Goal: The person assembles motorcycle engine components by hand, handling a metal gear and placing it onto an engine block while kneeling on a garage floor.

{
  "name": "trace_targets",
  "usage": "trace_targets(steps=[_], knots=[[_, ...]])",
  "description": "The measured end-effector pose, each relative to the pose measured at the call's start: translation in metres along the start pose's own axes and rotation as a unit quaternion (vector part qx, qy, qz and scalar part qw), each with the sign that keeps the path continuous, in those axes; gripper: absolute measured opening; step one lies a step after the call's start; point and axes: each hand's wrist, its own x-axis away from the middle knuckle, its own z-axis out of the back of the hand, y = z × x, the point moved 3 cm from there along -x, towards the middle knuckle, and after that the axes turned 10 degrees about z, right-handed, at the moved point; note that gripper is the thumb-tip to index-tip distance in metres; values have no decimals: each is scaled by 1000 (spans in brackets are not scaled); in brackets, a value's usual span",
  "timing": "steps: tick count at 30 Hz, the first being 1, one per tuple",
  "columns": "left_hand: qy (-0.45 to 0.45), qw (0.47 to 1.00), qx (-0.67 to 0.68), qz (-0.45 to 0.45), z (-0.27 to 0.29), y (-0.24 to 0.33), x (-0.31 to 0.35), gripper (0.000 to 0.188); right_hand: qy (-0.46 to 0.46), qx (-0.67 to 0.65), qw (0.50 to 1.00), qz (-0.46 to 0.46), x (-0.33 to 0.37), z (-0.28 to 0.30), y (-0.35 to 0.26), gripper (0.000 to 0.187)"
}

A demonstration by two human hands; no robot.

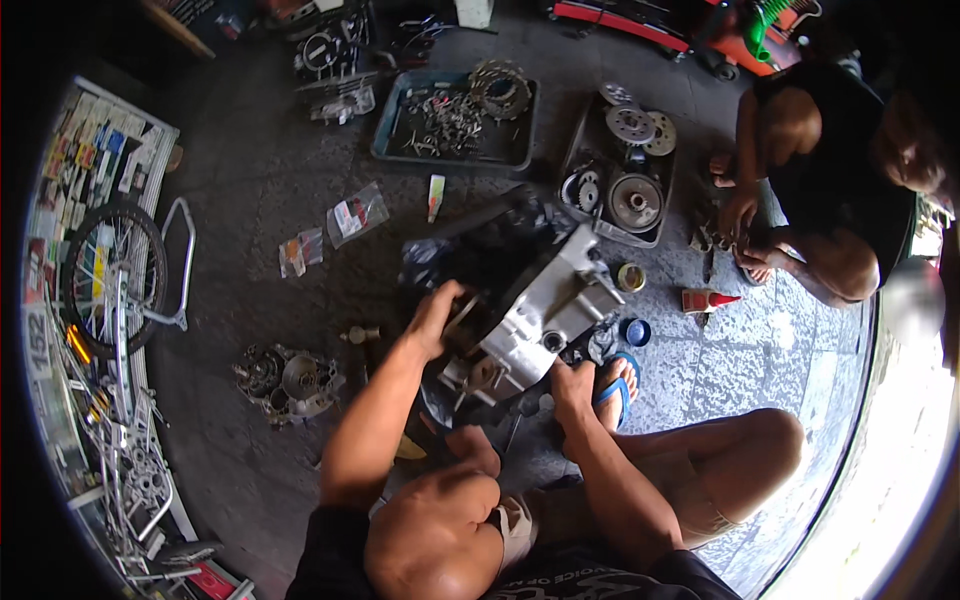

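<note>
A silver metal engine crankcase [545, 315] is tilted between my two hands, in front of my knees. My left hand [435, 318] is closed around its left side, the fingertips partly hidden behind the edge. At the lower right corner, my right hand [573, 388] grips the casing with the thumb on top and the other fingers mostly out of sight. Crumpled black plastic [425, 262] lies against the casing's far left side. Left of my left forearm, another opened engine casing half [300, 382] with gears rests on the floor.
Beyond the crankcase stand a tray [385, 145] of small parts and a grey tray [655, 240] with gears and clutch parts. A red-capped bottle [700, 300] and a blue lid [636, 332] sit at right. A co-worker [830, 190] squats there. A spoked wheel [115, 282] stands left.
</note>
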Motion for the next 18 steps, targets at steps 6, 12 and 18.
trace_targets(steps=[6,12,18], knots=[[63,957,267,-93,30,-48,13,33,-119,143,974,133,-39,-7,-80,85],[102,908,377,-152,5,-61,15,42,-270,239,911,201,-103,-27,-148,97],[66,918,366,-139,-18,-47,40,54,-406,207,883,113,-105,-25,-165,105]])
